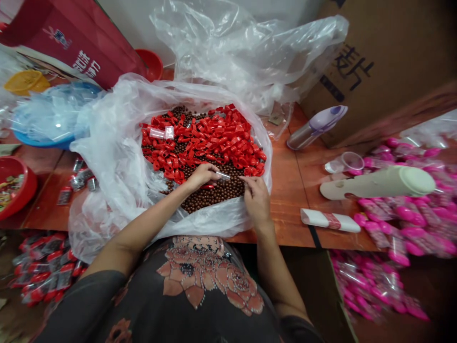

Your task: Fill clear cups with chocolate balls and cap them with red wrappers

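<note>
A small clear tube (223, 176), pinched in the left hand (203, 176), points toward the right hand (257, 200) just beside it, which is curled narrow around what, if anything, I cannot tell, above brown balls (203, 202) and red plastic pieces (228, 140) in a white plastic bag (116, 126).

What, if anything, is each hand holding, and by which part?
The left hand grips a small clear tube by its left end; the right end sticks out. Whether the right hand holds anything cannot be told.
</note>
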A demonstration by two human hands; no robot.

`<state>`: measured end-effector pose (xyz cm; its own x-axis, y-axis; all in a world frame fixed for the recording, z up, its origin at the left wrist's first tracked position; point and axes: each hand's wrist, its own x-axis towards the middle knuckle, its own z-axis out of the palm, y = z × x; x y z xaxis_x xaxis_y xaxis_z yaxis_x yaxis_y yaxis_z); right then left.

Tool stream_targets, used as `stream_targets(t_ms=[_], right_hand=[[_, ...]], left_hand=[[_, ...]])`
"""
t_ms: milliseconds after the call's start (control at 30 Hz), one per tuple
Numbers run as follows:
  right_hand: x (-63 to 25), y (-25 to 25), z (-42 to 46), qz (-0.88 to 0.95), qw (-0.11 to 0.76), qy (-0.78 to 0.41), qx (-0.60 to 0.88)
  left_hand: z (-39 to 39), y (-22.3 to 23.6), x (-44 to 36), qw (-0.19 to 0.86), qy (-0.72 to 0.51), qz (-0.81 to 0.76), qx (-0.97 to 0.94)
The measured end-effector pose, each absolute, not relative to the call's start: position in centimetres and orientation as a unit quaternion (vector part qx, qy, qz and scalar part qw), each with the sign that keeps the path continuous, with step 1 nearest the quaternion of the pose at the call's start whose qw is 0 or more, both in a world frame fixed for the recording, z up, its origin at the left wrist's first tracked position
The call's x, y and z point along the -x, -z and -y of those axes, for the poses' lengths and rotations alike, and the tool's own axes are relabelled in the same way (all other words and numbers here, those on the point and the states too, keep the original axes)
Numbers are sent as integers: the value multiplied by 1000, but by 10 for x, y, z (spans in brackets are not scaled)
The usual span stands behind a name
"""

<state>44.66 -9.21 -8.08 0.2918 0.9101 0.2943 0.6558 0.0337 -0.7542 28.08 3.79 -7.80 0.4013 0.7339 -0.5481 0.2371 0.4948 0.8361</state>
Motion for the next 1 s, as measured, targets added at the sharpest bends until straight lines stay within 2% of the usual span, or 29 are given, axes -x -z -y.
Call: stream_targets(t_ms=[333, 567, 800, 1000], right_hand=[[-449, 78, 91, 573, 433, -142, 681], [-448, 69, 74, 604, 413, -122, 671], [-439, 69, 41, 674, 355, -125, 635], [-425, 70, 6, 735, 265, -91, 618]], left_hand=[[-40, 83, -280, 800, -156, -420, -399], [-32, 63, -248, 862, -175, -338, -335], [-9, 46, -213, 849, -227, -328, -348], [4, 48, -193, 817, -284, -369, -339]])
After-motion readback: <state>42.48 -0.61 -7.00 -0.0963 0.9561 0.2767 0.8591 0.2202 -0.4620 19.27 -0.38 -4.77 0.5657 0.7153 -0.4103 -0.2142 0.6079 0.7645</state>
